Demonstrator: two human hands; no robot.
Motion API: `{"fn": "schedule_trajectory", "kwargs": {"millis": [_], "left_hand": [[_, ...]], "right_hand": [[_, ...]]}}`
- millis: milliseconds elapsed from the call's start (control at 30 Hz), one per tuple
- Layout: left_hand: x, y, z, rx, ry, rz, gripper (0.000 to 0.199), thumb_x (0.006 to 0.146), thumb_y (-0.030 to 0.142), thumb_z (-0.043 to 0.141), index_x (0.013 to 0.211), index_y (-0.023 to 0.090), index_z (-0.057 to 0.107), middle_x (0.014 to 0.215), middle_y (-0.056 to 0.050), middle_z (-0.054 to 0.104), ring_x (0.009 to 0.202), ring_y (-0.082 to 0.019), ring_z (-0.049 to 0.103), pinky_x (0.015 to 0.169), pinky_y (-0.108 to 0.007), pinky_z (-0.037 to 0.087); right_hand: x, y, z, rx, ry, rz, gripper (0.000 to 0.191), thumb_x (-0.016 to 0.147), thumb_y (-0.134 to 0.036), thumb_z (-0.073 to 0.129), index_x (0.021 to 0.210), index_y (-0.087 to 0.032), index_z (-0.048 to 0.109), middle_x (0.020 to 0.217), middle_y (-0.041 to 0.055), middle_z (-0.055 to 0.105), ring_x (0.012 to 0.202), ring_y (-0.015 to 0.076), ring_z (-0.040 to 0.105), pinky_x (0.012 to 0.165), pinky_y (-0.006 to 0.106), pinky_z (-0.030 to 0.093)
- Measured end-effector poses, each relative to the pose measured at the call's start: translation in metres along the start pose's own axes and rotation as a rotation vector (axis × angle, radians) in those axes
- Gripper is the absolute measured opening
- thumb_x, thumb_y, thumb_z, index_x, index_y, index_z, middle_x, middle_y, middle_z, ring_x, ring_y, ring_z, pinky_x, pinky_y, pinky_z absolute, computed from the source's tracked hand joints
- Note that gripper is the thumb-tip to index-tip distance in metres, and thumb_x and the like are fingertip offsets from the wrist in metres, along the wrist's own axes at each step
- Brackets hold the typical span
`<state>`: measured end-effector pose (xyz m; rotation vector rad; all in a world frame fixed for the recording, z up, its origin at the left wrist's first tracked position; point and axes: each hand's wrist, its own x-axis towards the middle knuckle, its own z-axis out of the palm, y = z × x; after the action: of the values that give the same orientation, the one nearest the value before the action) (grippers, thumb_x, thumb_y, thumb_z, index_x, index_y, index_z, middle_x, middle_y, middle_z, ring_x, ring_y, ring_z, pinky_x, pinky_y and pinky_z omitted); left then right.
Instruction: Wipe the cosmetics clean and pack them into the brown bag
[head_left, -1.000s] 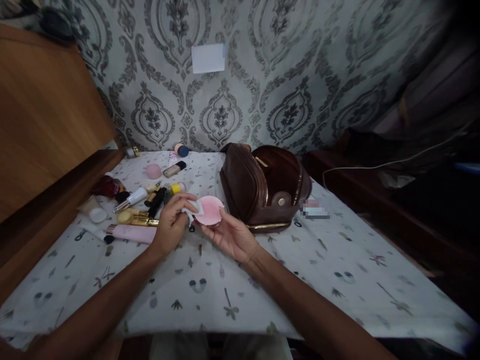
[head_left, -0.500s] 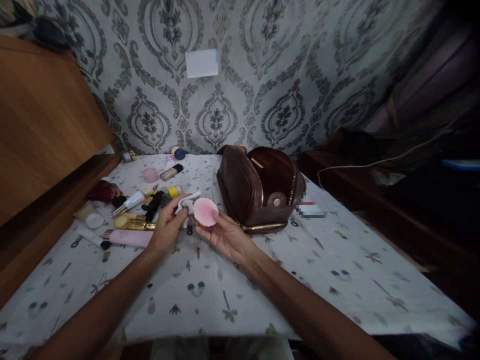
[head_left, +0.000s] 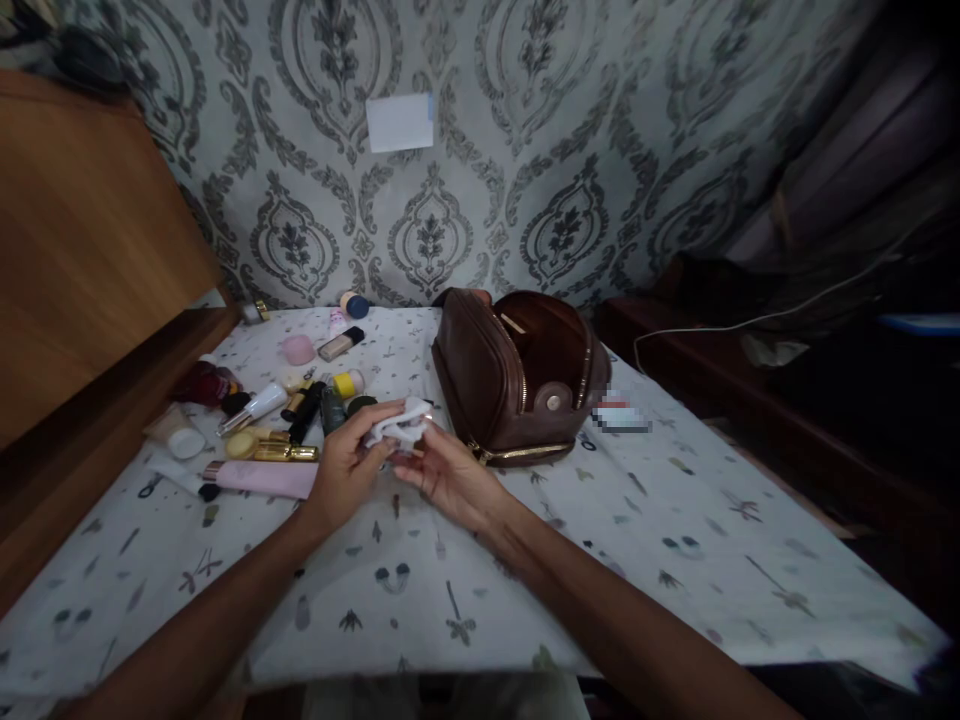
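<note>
Head view | left hand (head_left: 341, 475) clutched the white cloth (head_left: 403, 424), dead centre of frame! | right hand (head_left: 459, 480) curled against it, hold hidden, couldn't tell | pink tube (head_left: 262, 478) lay left of centre | bag (head_left: 476, 370) gaped right of centre

Dim light; grey damask wall (head_left: 469, 170); wooden panel (head_left: 86, 240) left.
</note>
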<state>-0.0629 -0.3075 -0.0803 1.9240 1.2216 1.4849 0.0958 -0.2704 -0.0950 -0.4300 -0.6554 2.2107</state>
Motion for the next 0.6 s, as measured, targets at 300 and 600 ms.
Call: {"fn": "schedule_trajectory", "kwargs": {"millis": [300, 600], "left_hand": [[-0.0025, -0.0004, -0.0015, 0.131, -0.084, 0.261, 0.030, 0.089, 0.006, 0.046, 0.104, 0.019, 0.068, 0.123, -0.011, 0.069, 0.120, -0.022, 0.061, 0.103, -0.042, 0.048], [0.0027, -0.0029, -0.0027, 0.258, 0.052, -0.047, 0.035, 0.089, 0.021, 0.054, 0.122, 0.018, 0.064, 0.120, -0.009, 0.071, 0.108, -0.023, 0.065, 0.096, -0.036, 0.049]], "right_hand": [[-0.0021, -0.0082, 0.0032, 0.123, -0.034, 0.101, 0.042, 0.090, -0.062, 0.053, 0.101, -0.023, 0.065, 0.086, -0.0008, 0.073, 0.078, 0.0163, 0.067, 0.069, 0.032, 0.057], [0.0008, -0.0043, -0.0003, 0.045, 0.015, -0.028, 0.025, 0.080, -0.044, 0.072, 0.095, -0.024, 0.068, 0.085, -0.0022, 0.073, 0.073, 0.0142, 0.063, 0.061, 0.025, 0.050]]}}
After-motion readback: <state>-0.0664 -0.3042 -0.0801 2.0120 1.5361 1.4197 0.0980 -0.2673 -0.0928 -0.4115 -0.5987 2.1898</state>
